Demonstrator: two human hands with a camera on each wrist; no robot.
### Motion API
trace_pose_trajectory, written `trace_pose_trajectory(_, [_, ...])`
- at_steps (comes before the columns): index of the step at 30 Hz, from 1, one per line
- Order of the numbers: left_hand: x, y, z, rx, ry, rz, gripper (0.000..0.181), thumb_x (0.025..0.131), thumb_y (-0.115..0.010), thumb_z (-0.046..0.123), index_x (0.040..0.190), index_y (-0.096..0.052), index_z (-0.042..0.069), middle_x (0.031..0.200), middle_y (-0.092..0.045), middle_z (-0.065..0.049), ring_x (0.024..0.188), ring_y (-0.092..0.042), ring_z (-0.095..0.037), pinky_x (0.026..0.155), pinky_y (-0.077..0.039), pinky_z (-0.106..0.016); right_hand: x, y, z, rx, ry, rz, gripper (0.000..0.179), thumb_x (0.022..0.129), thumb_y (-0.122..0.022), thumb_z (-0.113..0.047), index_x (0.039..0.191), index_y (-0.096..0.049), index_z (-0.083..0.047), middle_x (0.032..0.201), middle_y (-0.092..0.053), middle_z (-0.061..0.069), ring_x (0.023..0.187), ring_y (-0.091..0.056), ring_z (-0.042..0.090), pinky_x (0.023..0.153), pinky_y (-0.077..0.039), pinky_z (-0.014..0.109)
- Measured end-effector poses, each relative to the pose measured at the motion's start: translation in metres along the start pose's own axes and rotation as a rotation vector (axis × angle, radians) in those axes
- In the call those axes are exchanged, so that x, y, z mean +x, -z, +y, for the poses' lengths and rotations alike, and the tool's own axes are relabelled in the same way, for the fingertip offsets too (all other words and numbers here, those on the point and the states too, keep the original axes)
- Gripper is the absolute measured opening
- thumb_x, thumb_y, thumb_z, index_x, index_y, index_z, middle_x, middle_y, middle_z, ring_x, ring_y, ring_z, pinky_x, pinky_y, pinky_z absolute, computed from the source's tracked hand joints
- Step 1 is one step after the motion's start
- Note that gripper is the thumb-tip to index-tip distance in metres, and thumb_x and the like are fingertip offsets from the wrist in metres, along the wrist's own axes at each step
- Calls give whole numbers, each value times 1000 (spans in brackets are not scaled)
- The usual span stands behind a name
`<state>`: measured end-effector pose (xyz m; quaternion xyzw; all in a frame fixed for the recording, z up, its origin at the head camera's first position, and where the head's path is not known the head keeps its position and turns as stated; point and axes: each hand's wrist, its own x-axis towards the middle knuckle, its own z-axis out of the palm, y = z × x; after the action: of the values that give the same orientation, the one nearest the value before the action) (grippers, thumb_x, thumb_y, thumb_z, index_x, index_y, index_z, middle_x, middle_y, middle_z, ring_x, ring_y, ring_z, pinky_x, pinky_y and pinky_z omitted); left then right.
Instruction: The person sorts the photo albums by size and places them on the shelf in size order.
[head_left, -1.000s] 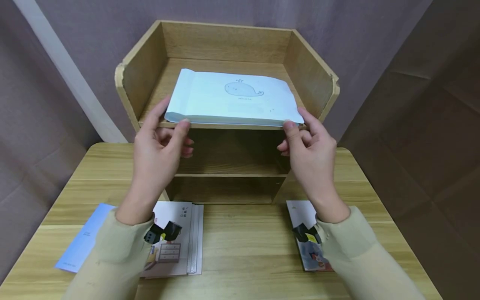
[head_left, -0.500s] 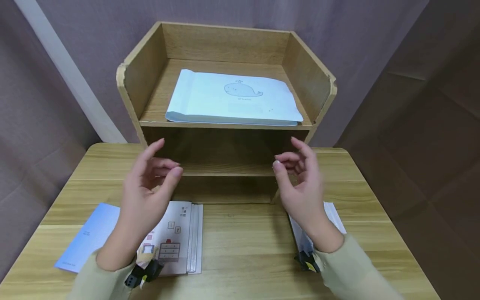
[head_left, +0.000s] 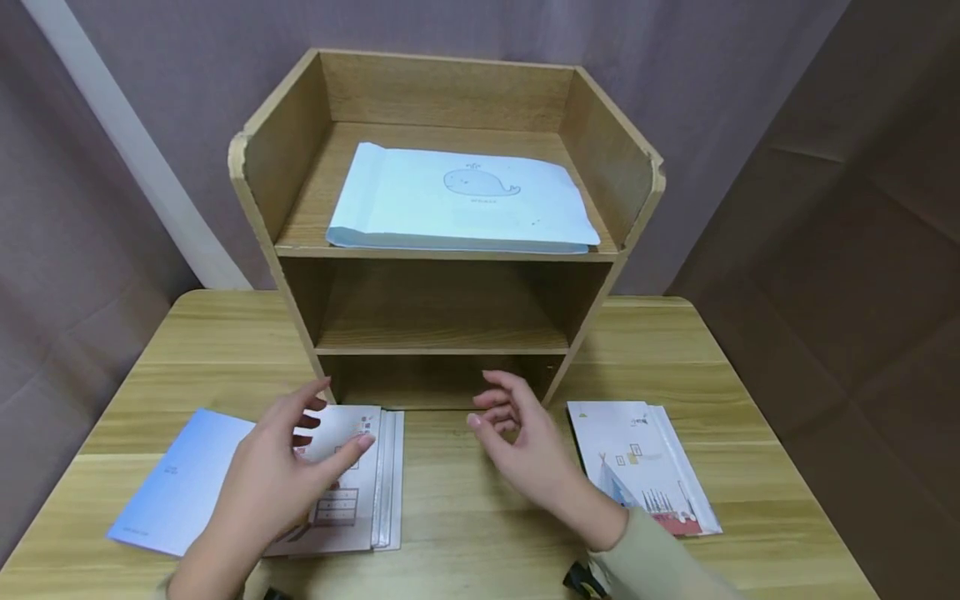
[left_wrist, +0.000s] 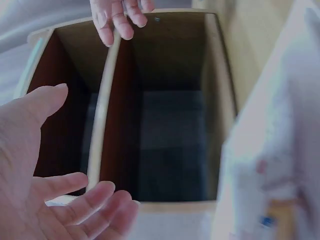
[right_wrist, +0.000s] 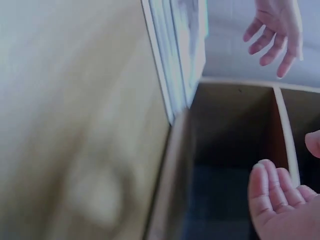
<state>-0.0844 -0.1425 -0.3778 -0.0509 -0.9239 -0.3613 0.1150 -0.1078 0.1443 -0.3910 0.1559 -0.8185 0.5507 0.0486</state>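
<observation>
On the top shelf lies a pale blue-white book [head_left: 405,196] with a whale drawing, its near side along the shelf's front edge. My left hand [head_left: 281,471] hovers above a stack of picture books [head_left: 352,508] at the left of the table, fingers loosely bent and holding nothing. Over the middle of the table is my right hand [head_left: 528,442], empty as well, its fingers relaxed and thumb apart. In the left wrist view the left hand [left_wrist: 60,175] faces the shelf's compartments. The right wrist view shows the right hand [right_wrist: 285,200] palm up beside them.
A wooden shelf unit [head_left: 442,352] with a railed top and two lower compartments stands at the table's back. A blue booklet [head_left: 172,475] lies far left, partly under the left forearm. More picture books [head_left: 637,458] lie at the right on the wooden table [head_left: 750,500].
Both hands have let go of the whale book on the top shelf and come down toward the table. The right hand has also moved left, uncovering the right-hand books.
</observation>
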Motion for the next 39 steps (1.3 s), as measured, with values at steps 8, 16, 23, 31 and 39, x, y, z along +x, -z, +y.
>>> trace_pose_trajectory(8, [-14,-5,-30,173,64,-2,96,71,-66,75,140,-46,10,119,-59,-12,96,-62,-30,71,-49,-53,-11,-25,16,-23,-229,-126,63,86,-73,-38,138,-44,-18,114,-59,3,92,-59,15,77,-54,29])
trace_pose_trajectory(16, [-17,-8,-52,230,62,7,103,70,-68,74,140,-44,3,122,-53,-23,108,-53,-43,76,-46,-62,-14,-41,24,24,-334,-207,72,86,-73,-41,139,-42,-4,112,-59,11,95,-58,19,80,-52,31])
trace_pose_trajectory(23, [-17,-10,-60,234,110,-78,114,67,-65,79,144,-38,0,128,-45,-31,113,-47,-49,82,-43,-67,-17,-49,23,258,-508,-255,70,87,-74,-32,138,-41,4,107,-59,11,96,-58,22,82,-53,38])
trace_pose_trajectory(31, [-18,-17,-65,192,99,-86,124,65,-72,74,145,-26,-9,126,-42,-38,110,-49,-51,87,-43,-65,-19,-61,26,331,-584,-260,70,87,-74,-31,135,-42,9,110,-60,13,100,-59,22,88,-51,41])
trace_pose_trajectory(39, [-22,-20,-67,166,126,-183,129,66,-76,68,146,-16,-14,128,-33,-42,103,-52,-48,90,-44,-63,-19,-75,23,358,-620,-269,68,87,-73,-28,131,-44,15,116,-62,17,104,-61,26,92,-50,42])
